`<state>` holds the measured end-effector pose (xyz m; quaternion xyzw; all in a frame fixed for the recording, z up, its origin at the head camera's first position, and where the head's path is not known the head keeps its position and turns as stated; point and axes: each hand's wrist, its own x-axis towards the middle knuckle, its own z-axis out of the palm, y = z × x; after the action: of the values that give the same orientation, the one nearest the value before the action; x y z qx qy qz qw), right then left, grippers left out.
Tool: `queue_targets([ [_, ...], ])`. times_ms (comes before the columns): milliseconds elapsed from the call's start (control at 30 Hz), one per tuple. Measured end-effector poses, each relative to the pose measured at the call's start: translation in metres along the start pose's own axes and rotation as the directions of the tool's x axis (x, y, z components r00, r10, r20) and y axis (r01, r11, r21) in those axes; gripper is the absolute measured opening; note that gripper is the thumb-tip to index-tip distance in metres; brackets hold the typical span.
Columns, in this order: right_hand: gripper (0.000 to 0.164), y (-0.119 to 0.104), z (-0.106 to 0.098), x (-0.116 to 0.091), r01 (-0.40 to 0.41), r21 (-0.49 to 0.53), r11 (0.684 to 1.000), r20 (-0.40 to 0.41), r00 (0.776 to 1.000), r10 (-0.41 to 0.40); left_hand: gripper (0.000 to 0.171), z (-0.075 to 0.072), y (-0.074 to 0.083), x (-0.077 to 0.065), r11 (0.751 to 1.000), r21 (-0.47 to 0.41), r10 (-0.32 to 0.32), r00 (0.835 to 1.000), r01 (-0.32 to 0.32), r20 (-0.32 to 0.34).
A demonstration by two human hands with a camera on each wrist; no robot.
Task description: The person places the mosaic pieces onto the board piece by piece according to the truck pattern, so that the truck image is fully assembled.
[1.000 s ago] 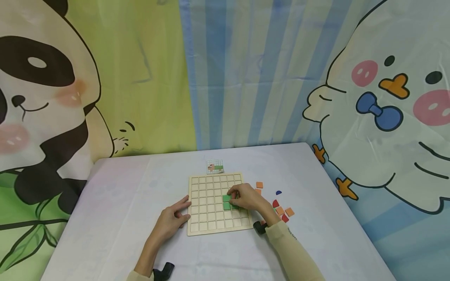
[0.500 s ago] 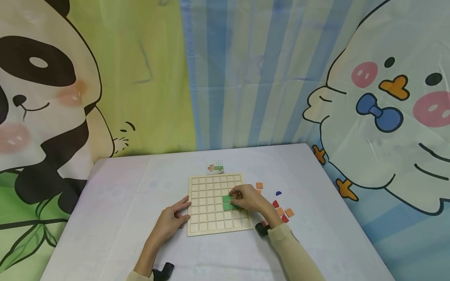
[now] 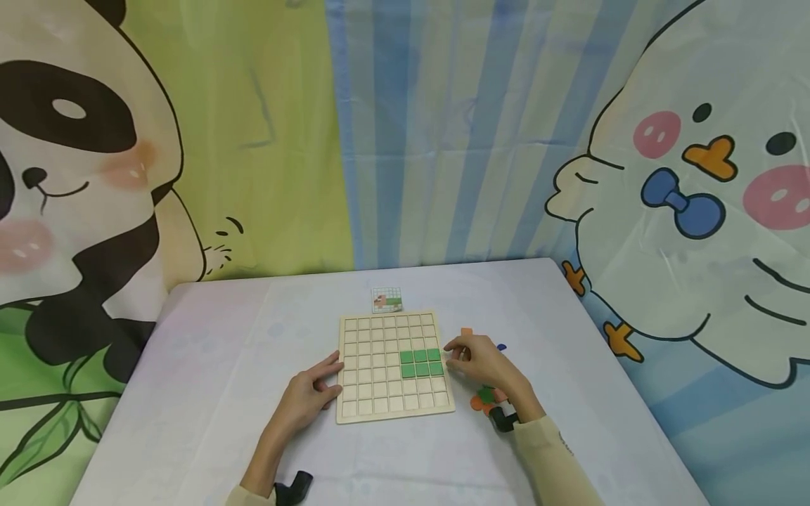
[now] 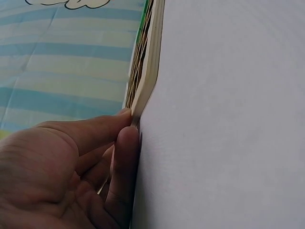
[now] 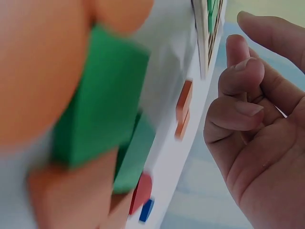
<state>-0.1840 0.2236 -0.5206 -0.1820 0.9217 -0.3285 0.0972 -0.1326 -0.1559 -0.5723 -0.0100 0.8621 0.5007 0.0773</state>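
Observation:
A wooden grid board (image 3: 373,386) lies on the table, with several green square tiles (image 3: 414,362) set in two rows at its right side. My left hand (image 3: 304,399) rests at the board's left edge, thumb and fingertips touching the rim. In the left wrist view the thumb and a finger (image 4: 126,148) meet the board's corner. Just off the board's right edge is my right hand (image 3: 481,362), its fingers loosely bent with nothing between them. The right wrist view shows that hand's palm (image 5: 271,157) beside loose pieces.
Loose pieces lie right of the board, partly behind the right hand: orange squares (image 5: 185,100), a blue piece (image 5: 147,210), a red piece (image 5: 141,192), green pieces (image 3: 486,394) and an orange disc (image 3: 477,403). A small picture card (image 3: 387,300) lies beyond the board.
My right hand has moved right, off the green tiles to beside the board, uncovering the whole green block. The left hand stays at the board's edge.

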Motion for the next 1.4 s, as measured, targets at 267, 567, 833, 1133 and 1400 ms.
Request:
queue_targets([
  [267, 0.023, 0.015, -0.012, -0.028, -0.062, 0.001, 0.998, -0.037, 0.997, 0.062, 0.054, 0.001, 0.000, -0.001, 1.000, -0.016, 0.001, 1.000, -0.001, 0.006],
  [567, 0.022, 0.027, -0.019, -0.051, -0.167, -0.021, 0.986, -0.061, 0.984, 0.166, 0.055, 0.001, 0.001, -0.001, 1.000, -0.018, -0.005, 1.000, 0.005, 0.003],
  [833, 0.018, 0.038, -0.020, -0.068, -0.200, 0.008, 0.980, -0.056, 0.978, 0.200, 0.054, -0.001, 0.002, -0.003, 1.000, -0.024, -0.006, 1.000, 0.007, 0.009],
  [1133, 0.017, 0.044, -0.018, -0.074, -0.203, -0.008, 0.979, -0.080, 0.976, 0.202, 0.054, -0.002, 0.003, -0.003, 1.000, -0.021, -0.008, 1.000, 0.008, 0.007],
  [1400, 0.017, 0.046, -0.015, -0.070, -0.207, -0.019, 0.978, -0.075, 0.976, 0.205, 0.054, -0.001, 0.002, -0.001, 1.000, -0.003, -0.004, 1.000, 0.004, 0.005],
])
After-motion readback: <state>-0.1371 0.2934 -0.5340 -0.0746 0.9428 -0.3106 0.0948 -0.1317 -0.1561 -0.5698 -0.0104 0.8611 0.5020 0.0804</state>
